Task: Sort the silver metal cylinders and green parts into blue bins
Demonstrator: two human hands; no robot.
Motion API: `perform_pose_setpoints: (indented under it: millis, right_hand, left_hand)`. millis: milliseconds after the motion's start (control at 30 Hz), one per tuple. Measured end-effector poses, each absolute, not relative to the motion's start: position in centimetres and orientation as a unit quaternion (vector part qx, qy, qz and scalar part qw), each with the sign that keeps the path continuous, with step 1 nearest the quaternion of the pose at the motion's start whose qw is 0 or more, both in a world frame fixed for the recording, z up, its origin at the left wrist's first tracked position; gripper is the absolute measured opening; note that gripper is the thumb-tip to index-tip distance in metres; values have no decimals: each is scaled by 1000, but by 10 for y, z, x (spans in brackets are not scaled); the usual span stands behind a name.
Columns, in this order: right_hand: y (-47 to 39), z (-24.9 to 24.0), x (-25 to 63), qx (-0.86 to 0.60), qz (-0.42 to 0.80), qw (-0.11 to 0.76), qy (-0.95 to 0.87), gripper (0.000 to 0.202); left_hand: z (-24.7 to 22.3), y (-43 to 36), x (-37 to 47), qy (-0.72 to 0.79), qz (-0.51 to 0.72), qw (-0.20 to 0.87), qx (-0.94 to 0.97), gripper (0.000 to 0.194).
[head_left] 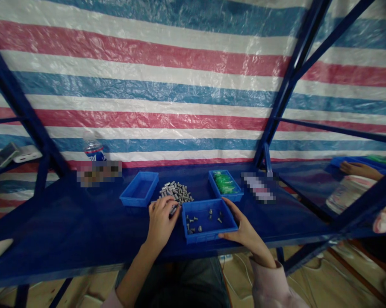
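My right hand grips the right side of a blue plastic tray, thumb at the near wall and fingers at the far right corner. Several small screws lie scattered on the tray floor. Just left of this tray, my left hand is curled, with small metal pieces showing between its thumb and fingers. Beyond those fingers is a heap of small metal screws and cylinders on the blue table. Exactly how many pieces the left hand holds is hidden.
A blue tray with nothing visible inside stands left of the heap. Another blue tray, holding green packets, is behind right. A water bottle stands back left. Blue frame posts flank the table. Another person's hand is far right.
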State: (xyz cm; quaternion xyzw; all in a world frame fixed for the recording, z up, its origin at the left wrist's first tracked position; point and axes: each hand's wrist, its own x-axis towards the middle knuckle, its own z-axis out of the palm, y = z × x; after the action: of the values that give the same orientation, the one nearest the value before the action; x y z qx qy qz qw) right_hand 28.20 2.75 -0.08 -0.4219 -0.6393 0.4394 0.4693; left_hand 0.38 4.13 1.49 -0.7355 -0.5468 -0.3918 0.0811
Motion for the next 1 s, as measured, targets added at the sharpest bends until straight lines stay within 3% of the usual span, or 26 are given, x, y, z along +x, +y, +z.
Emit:
perform_pose_setpoints:
  millis: [300,800,1000]
  right_hand:
    - [25,6,281,-447,416,455,-648,104]
    - [24,7,281,-442,420,451,-651,104]
    - [23,7,281,-448,418,448,-651,103]
  left_hand:
    - [18,35,2,-433,-537,59,-721,10]
    - [14,35,3,-402,-490,-21,-774,13]
    - [17,32,4,-457,-416,-16,-786,27]
